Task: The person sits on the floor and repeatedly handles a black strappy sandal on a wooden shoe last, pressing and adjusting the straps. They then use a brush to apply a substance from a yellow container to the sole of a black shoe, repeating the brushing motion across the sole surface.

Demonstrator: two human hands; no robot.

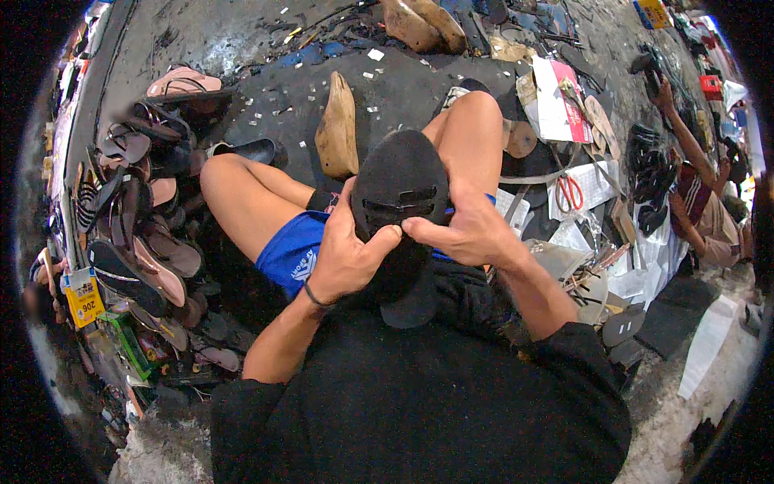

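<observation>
Between my knees I hold a black sandal (401, 169) upright, its rounded end pointing away from me and strap pieces crossing its middle. My left hand (355, 246) grips its left side, and my right hand (472, 230) grips the right side. Both thumbs press close together on the strap area. The fingers wrap behind the sandal and are mostly hidden. The sandal's near end reaches down toward my lap, dark against my black shirt. Just beyond it a wooden shoe last (337, 125) lies on the dark floor mat.
A heap of sandals (153, 250) rises at my left, beside a yellow box (82, 297). More wooden lasts (423, 24) lie at the far side. On the right are red-handled scissors (569, 192), papers and scraps. Another person (701, 202) sits at the far right.
</observation>
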